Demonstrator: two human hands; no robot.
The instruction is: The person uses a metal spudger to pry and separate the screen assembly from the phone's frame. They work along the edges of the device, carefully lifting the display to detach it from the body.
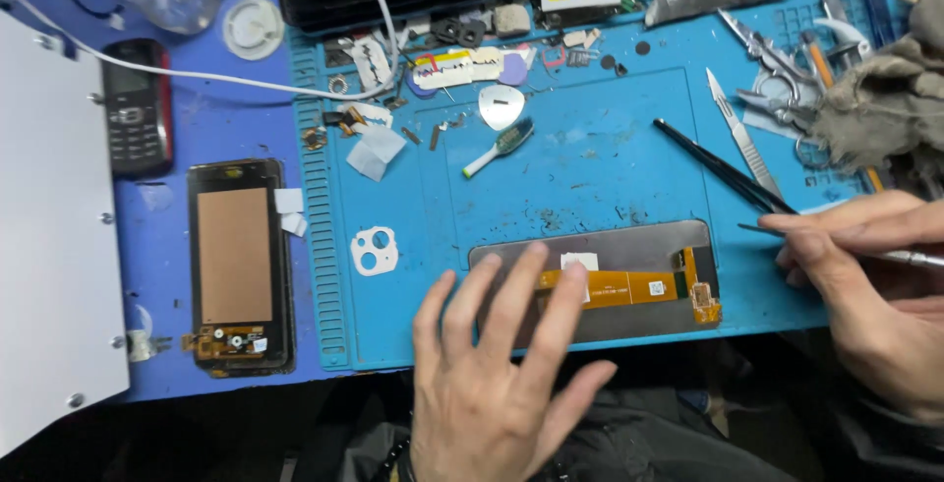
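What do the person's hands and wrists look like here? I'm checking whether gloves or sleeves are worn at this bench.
Both hands are bare: no gloves and no rings show. The left hand has a dark beaded band at the wrist. The right hand ends in a dark sleeve cuff at the frame's lower right edge.

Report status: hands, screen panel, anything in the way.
Left hand flat on screen panel, fingers spread. Right hand grips thin metal tool at panel's right end. Black tweezers lie close above.

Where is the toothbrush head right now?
The toothbrush head lies on the blue mat, upper centre of the head view, just below the silver pick and above the screen panel.
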